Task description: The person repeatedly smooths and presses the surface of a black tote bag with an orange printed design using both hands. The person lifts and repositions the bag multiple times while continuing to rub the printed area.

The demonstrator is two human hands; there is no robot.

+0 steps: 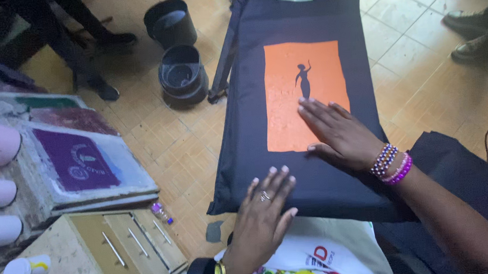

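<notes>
- Both hands flat, fingers spread, gripping nothing: left hand [266, 206] & right hand [337, 131] on dark fabric [304, 20] w/ orange print [286, 95].
- Tan tile floor [159, 136]; black buckets [181, 73] at 11 o'clock.

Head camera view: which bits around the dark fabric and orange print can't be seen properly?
- Orange print: its lower right part is covered by the right hand.
- Dark fabric: near edge partly under the left hand.
- Board beneath: hidden by the fabric.
- Bystanders' shoes: bodies cut off by the frame edges.
</notes>
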